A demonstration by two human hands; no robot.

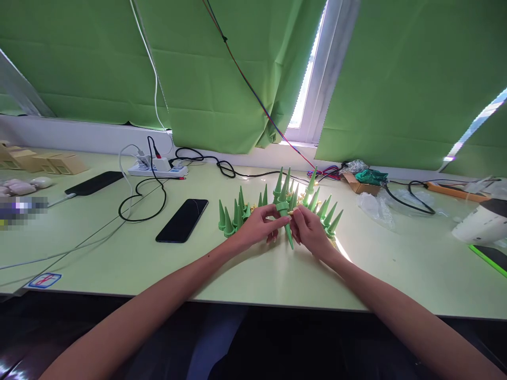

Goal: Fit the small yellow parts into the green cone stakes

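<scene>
My left hand (259,226) is closed around the collar of a green plastic spike (289,236), whose tip points down toward the table. At the collar's right side, the fingers of my right hand (310,229) pinch a small yellowish piece (292,212). That piece is mostly hidden by the fingertips. Behind both hands stand several more green spikes with their tips up, a group on the left (227,222) and another on the right (325,211). Small yellowish pieces lie scattered among them.
Left of my hands a black phone (182,220) lies on the pale table (253,279). Farther back are a white power strip (158,168) and black cables. To the right lie clear plastic bags (376,208), a small cardboard box (359,184) and a white object (481,221).
</scene>
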